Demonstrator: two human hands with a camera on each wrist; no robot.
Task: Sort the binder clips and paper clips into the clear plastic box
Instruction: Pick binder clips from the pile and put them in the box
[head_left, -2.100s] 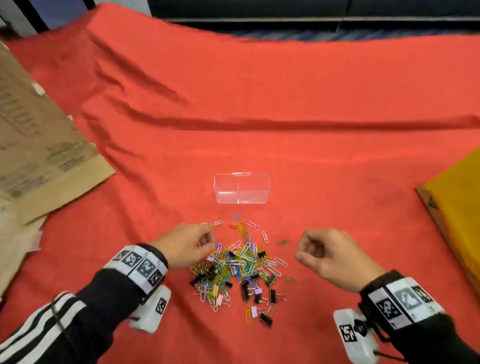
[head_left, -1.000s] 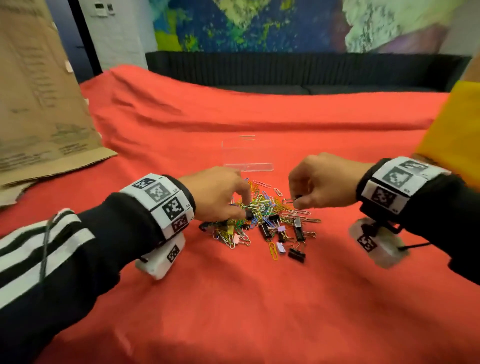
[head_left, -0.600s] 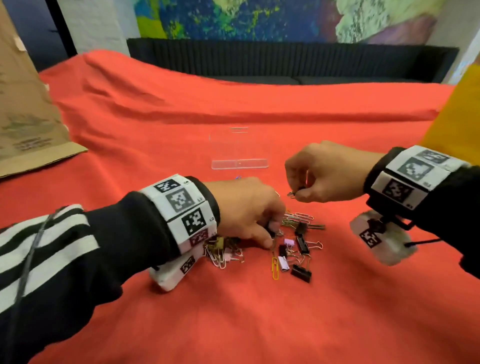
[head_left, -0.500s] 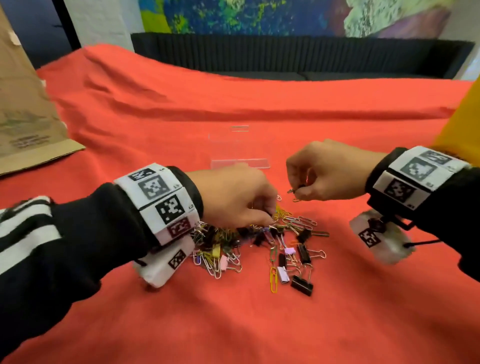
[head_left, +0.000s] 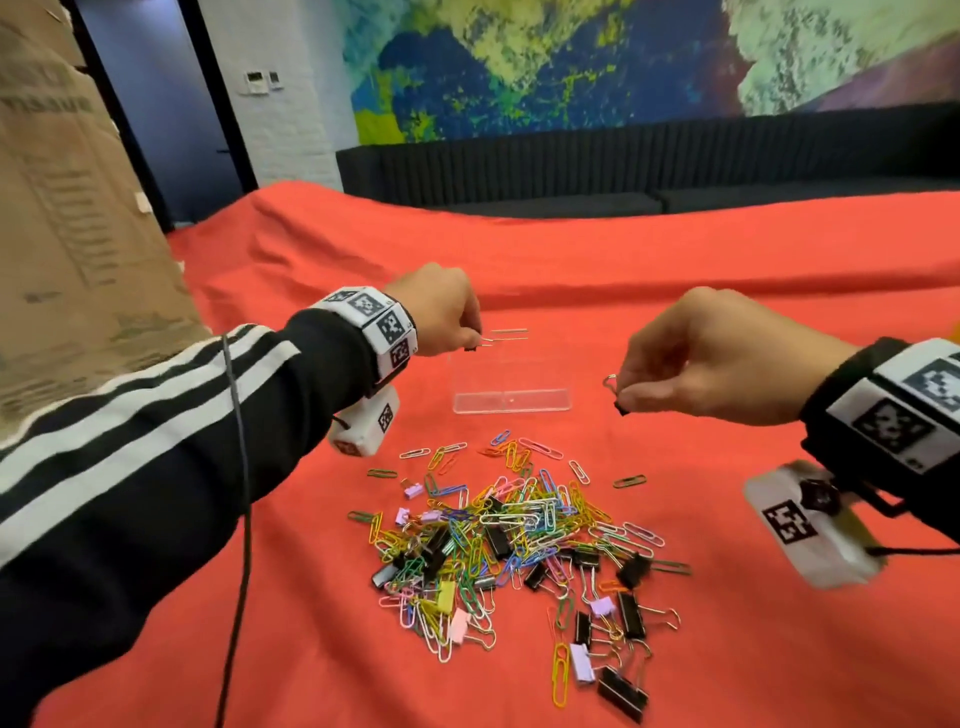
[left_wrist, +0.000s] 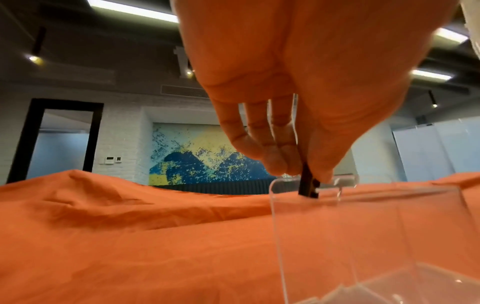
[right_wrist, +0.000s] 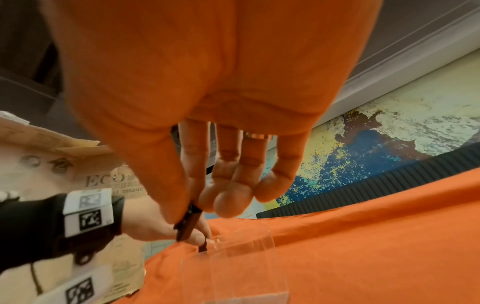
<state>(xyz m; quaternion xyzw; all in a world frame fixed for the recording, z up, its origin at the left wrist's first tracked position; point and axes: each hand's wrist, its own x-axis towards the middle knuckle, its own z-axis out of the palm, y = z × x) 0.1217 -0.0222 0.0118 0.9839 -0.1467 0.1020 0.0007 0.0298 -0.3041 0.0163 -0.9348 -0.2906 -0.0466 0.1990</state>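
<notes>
The clear plastic box (head_left: 511, 402) stands on the red cloth beyond a pile of coloured paper clips and binder clips (head_left: 509, 535). My left hand (head_left: 470, 340) pinches a small black binder clip (head_left: 470, 349) just above the box's left end. In the left wrist view the fingertips (left_wrist: 283, 164) hold that clip (left_wrist: 307, 185) at the box rim (left_wrist: 311, 181). My right hand (head_left: 623, 397) hovers to the right of the box and pinches another black binder clip (head_left: 618, 404). The right wrist view shows this clip (right_wrist: 188, 224) between thumb and forefinger, with the box (right_wrist: 233, 257) below.
A big cardboard box (head_left: 78, 234) stands at the left edge of the red cloth (head_left: 675, 312). A dark sofa (head_left: 675, 171) runs along the far side. Loose paper clips (head_left: 628, 480) lie scattered around the pile.
Both hands rose from the pile, each with a black binder clip. The left hand went forward over the box's left end; the right hand lifted to the box's right side.
</notes>
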